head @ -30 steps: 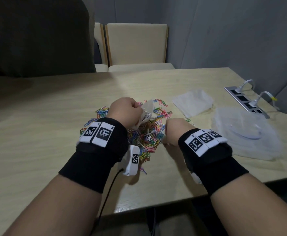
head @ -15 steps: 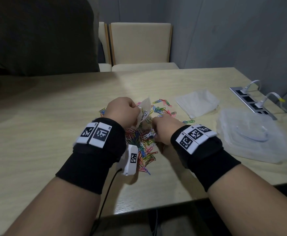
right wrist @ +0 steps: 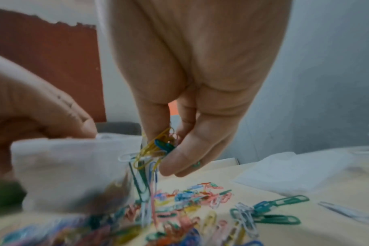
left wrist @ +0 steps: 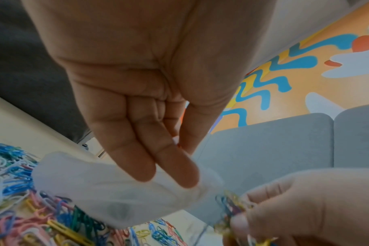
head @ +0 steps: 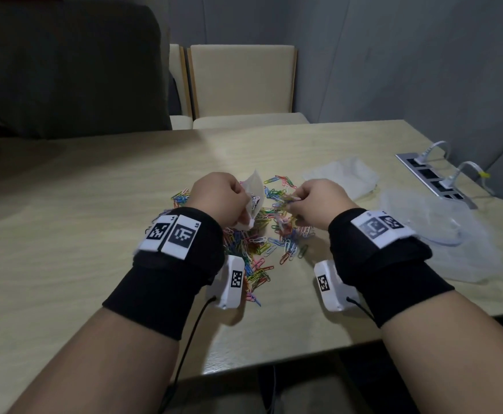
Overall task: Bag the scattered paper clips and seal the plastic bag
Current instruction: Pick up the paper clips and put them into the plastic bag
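Coloured paper clips (head: 262, 243) lie scattered in a heap on the wooden table (head: 65, 222) between my wrists. My left hand (head: 223, 195) holds a small frosted plastic bag (head: 254, 189) upright above the heap; its fingers (left wrist: 158, 159) and thumb pinch the bag (left wrist: 107, 188) at its top. My right hand (head: 312, 201) is raised beside the bag and pinches a bunch of clips (right wrist: 156, 149) between thumb and fingers, some dangling down next to the bag (right wrist: 70, 169). The bunch of clips (left wrist: 232, 204) sits right at the bag's edge.
More clear plastic bags (head: 342, 174) lie to the right, and a larger crumpled plastic sheet (head: 441, 231) further right. A socket strip (head: 435, 177) with white cables is set into the table's far right. Beige chairs (head: 241, 85) stand behind the table.
My right hand rose from the heap with a bunch of clips and moved up towards the bag. The left hand kept the bag upright, almost in place.
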`<state>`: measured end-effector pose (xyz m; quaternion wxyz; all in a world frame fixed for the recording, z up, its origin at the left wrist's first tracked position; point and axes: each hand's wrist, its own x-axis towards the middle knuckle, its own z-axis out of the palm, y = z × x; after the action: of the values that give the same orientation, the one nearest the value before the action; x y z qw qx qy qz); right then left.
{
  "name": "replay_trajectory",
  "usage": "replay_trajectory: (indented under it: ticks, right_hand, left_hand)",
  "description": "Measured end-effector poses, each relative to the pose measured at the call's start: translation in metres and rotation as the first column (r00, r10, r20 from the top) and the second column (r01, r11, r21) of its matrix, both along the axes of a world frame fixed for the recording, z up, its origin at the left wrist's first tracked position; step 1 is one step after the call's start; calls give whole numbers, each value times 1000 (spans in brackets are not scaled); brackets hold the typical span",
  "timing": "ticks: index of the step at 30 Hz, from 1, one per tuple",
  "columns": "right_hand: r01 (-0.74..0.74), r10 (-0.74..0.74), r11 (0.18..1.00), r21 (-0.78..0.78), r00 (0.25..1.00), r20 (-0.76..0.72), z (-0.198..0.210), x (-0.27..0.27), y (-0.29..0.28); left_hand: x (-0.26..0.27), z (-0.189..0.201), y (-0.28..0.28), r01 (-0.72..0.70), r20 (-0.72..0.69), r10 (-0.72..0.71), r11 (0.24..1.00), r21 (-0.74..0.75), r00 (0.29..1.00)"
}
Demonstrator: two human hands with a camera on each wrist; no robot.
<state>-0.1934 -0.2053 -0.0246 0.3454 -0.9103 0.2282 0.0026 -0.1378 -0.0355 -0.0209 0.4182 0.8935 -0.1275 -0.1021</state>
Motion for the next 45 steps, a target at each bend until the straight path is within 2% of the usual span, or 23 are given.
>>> replay_trajectory:
  ticks: [2,3,5,7,10,13,16,19,22,24,28,30,31,33,37,42,45]
  right_hand:
    - [66,-85,957,283,995,53,5,-1,-1]
    - [84,-126,906,414,989,74,10,-2,0]
    - [71,-195,748,659,974,116,18,-3,4]
    - [31,-233,588,809,963,133,24,-5,10]
    - [37,-235,459,888,969,80,27,-8,18]
    - [91,-245,446,890,969,24,28,-9,24]
    - [149,-257,486,861,966,-22,30,-7,25]
    - [183,-227,483,856,971,-80,33,-4,27]
    - [185,-202,521,833,975,-90,33,-3,28]
    - [166,-178,589,791,981,-73,32,-1,29]
    - [27,-102,828,561,990,102,34,-2,28]
    - [26,-51,978,205,992,116,28,-1,19]
    - [17,-18,1000,16,998,66,23,-1,14]
    - [-32,13,980,-195,995,-99,13,-3,10]
    - [-260,165,937,-232,918,-360,-11,0,13]
    - [-444,264,809,-385,860,-437,-21,3,35]
    - [-442,260,798,-410,866,-427,-23,6,43]
  left_hand:
    - [-1,1,-2,6,0,-6,1000,-1,1000]
    - [-1,1,-3,10,-1,-10,1000,5,1000]
    - [-3,1,-5,15,6,-15,1000,20,1000]
    - [-5,1,-8,21,30,-21,999,26,999]
    - [-9,3,-12,46,90,-52,996,77,995]
    - [-12,5,-15,62,114,-74,992,109,991]
    - [-12,3,-15,52,100,-61,994,91,993]
    - [-13,2,-17,46,89,-52,996,72,995]
    - [-14,2,-17,44,101,-50,997,64,994]
    - [-14,1,-16,44,103,-48,998,49,994]
    - [-8,-3,-9,27,66,-26,1000,-13,997]
    - [-6,-5,-4,7,42,-5,999,-50,999]
    - [-5,-6,-2,-3,36,5,998,-58,999]
    - [-4,-8,2,-21,32,23,997,-76,999]
    - [-2,-9,7,-40,19,42,995,-91,999]
    - [2,-12,13,-85,14,87,990,-116,996]
    - [3,-11,15,-101,22,105,987,-125,994]
